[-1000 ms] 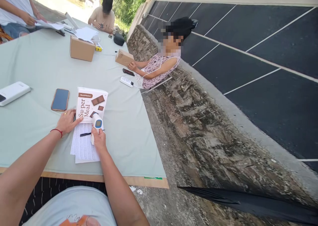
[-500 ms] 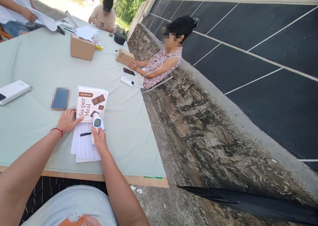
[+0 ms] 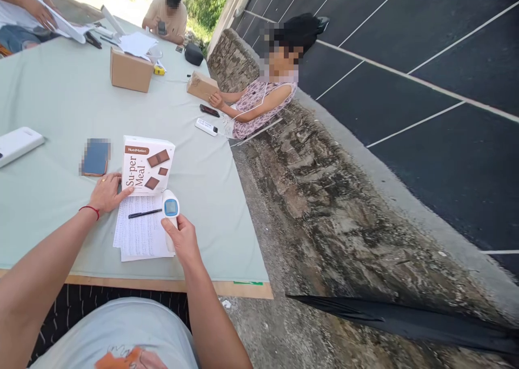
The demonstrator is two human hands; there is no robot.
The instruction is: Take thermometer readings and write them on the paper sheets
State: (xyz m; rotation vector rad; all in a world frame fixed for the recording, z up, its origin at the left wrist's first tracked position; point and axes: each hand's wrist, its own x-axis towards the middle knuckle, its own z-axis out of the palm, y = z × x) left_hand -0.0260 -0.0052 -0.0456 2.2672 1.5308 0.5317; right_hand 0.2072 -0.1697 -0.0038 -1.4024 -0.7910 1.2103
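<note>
A white snack box [image 3: 148, 166] with brown chocolate pictures and "Su-per Meal" lettering stands on the table. My left hand [image 3: 108, 191] holds its lower left corner, thumb over the front face and the other fingers at its left side. In my right hand [image 3: 184, 238] is a white infrared thermometer [image 3: 171, 207] with a blue-framed screen facing me; my fingers wrap its handle. It is right of the box's lower corner, apart from it. Written paper sheets [image 3: 140, 234] lie in front of the box, with a black pen [image 3: 145, 213] across them.
A blue notebook-like item [image 3: 96, 157] and a white power bank [image 3: 20, 145] lie to the left. Farther back stand a cardboard box [image 3: 130, 71] and a black case [image 3: 193, 54]. A person at right holds a small carton [image 3: 202, 86]; two other people are at the far end.
My right hand has moved the thermometer right and slightly down, away from the box front, uncovering its lower picture and more of the pen. My left hand stays at the box.
</note>
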